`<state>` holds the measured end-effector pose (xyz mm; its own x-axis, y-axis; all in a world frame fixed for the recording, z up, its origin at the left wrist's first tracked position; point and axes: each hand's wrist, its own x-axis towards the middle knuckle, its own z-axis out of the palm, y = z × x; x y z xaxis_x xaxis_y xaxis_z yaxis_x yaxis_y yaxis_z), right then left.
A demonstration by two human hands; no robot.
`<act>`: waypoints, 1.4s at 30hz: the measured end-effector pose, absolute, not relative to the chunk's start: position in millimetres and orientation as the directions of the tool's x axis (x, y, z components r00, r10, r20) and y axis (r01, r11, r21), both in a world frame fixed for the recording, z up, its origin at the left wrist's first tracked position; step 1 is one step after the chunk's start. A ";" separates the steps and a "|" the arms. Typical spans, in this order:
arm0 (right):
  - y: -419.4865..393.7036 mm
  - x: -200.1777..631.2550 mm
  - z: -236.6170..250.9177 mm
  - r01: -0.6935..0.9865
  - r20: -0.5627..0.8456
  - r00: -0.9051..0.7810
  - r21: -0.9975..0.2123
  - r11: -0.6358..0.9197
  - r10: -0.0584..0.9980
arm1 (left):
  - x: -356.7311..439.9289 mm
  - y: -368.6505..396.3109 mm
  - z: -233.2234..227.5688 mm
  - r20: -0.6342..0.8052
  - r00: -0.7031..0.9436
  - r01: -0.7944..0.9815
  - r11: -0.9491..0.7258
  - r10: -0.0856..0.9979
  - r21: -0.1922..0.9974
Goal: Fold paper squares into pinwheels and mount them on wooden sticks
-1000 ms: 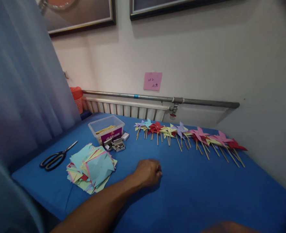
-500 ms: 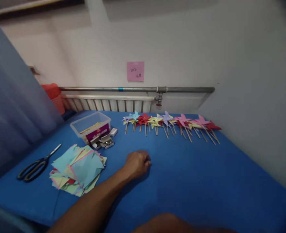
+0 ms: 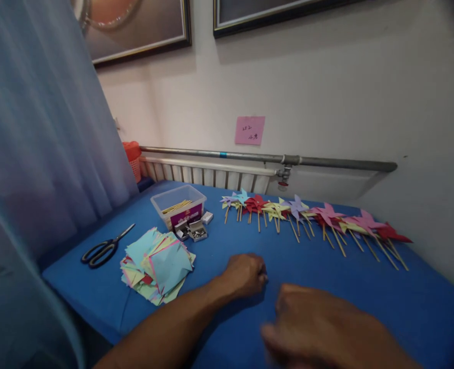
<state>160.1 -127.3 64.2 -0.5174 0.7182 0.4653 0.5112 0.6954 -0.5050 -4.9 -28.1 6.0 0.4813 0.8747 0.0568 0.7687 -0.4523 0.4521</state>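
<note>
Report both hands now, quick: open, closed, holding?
Left hand: closed in a loose fist, nothing visible in it.
Right hand: blurred, fingers mostly hidden; open or closed cannot be told.

On the blue table (image 3: 230,242) stands a plastic box (image 3: 193,212), with scissors (image 3: 112,245) lying to its left, a paper pile (image 3: 169,265) before it, small cartons (image 3: 198,236) just beside it, and pinwheels (image 3: 296,207) to its right.

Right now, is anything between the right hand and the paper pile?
Yes: the left forearm, near its wrist, crosses the straight line from the right hand to the paper pile. I see nothing else in between.
</note>
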 end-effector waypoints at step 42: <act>-43.9 149.9 -15.5 0.658 0.304 -0.414 -0.552 0.513 0.858 | -139.5 -110.0 -1.2 0.514 0.036 0.994 0.024 0.857 -0.111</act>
<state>149.9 -43.9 -15.5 -0.4140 0.8579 0.3043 0.6576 0.5131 -0.5517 -139.5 -110.0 -1.2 0.0364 0.8573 0.5136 0.9935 0.0245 -0.1112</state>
